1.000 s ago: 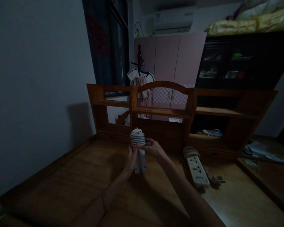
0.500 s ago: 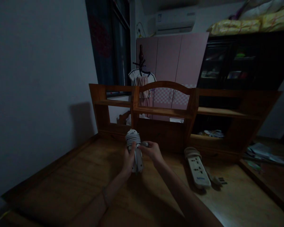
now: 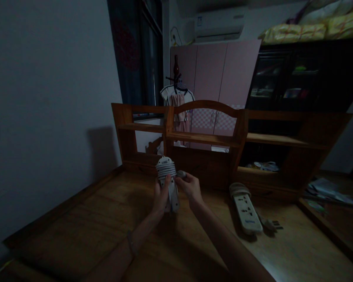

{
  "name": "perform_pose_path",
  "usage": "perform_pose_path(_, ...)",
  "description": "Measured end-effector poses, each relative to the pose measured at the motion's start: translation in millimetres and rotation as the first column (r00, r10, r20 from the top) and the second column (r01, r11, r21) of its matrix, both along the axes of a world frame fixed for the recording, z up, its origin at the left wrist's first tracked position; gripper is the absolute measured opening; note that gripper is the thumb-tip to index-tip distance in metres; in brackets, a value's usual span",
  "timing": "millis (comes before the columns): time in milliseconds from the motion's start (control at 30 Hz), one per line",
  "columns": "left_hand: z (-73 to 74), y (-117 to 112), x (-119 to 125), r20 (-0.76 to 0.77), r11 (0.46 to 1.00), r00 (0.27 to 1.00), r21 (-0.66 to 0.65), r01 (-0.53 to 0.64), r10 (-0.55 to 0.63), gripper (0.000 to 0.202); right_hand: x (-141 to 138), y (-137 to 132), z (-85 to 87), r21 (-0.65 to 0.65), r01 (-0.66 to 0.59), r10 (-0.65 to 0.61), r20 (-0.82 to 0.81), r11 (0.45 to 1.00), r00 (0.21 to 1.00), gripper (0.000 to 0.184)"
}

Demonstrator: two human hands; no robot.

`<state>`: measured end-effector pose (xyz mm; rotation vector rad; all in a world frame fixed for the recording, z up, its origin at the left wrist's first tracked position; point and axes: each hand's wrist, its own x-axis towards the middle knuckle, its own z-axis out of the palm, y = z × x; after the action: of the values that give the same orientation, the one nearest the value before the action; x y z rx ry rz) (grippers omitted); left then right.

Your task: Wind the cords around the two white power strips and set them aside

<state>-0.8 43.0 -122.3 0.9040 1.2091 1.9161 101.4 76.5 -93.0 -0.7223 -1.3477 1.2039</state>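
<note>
A white power strip (image 3: 173, 197) is held up above the wooden surface, its underside facing me. Its cord (image 3: 166, 169) is wound in several turns around the far end. My left hand (image 3: 161, 197) grips the strip from the left, the thumb lying over it just below the coils. Pinched in the fingers of my right hand (image 3: 191, 188) is the plug (image 3: 181, 174) of that cord, close to the strip's right edge. On the surface to the right lies a second power strip (image 3: 247, 213), sockets up, with its cord wrapped round the far end and its plug (image 3: 272, 225) beside it.
A wooden shelf unit (image 3: 206, 138) runs across the back of the wooden surface (image 3: 106, 219). The wall (image 3: 53, 98) bounds the left side. Papers (image 3: 332, 191) lie at the far right, beyond the raised wooden edge.
The held power strip has risen and tilted slightly. My right hand has shifted a little to the right with the plug, which now points more upward.
</note>
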Motion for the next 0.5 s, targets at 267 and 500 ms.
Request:
perform_pose_path(267, -7.4, 7.3, -3.1, 0.007, 0.998, 1.0, -0.057, -0.015, 0.015, 0.054, -10.7, -5.3, -11.3, 0.031, 0.057, -0.059, 0.079, 0.998, 0.995, 0.032)
perform_pose_path(500, -8.4, 3.0, -0.3, 0.012, 0.997, 0.997, -0.03, 0.072, -0.071, 0.057, -5.1, -9.5, -6.4, 0.016, 0.067, -0.069, 0.172, 0.998, 0.983, 0.041)
